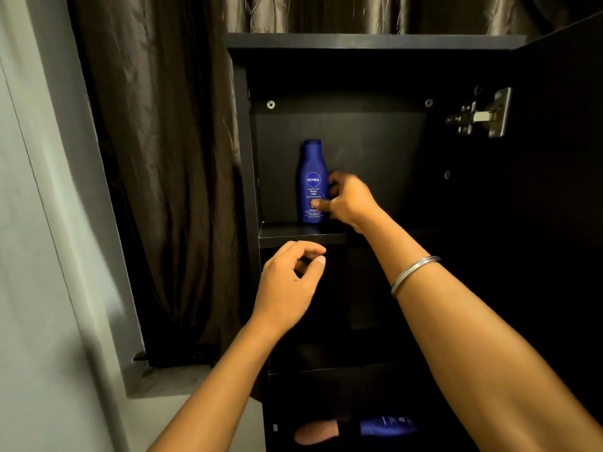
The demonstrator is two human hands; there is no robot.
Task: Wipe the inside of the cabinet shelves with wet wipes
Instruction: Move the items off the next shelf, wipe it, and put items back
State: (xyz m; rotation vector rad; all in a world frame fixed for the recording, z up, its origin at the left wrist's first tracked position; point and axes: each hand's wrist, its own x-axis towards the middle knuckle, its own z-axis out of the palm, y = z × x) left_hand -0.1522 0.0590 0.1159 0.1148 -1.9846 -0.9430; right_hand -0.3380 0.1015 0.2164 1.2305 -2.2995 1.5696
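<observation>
A dark cabinet stands open in front of me. On its upper shelf (287,237) a blue lotion bottle (311,164) stands upright near the left wall. My right hand (352,200) reaches into the shelf and grips the bottle low down, thumb on its front label, fingers curled round its right side. My left hand (290,282) hovers just below the shelf's front edge, fingers loosely curled and holding nothing. No wet wipe shows in view.
The cabinet door (554,197) hangs open on the right with a metal hinge (483,115). A dark curtain (163,158) hangs left of the cabinet beside a pale wall (32,223). Low down lie another blue bottle (388,425) and a pinkish object (316,433).
</observation>
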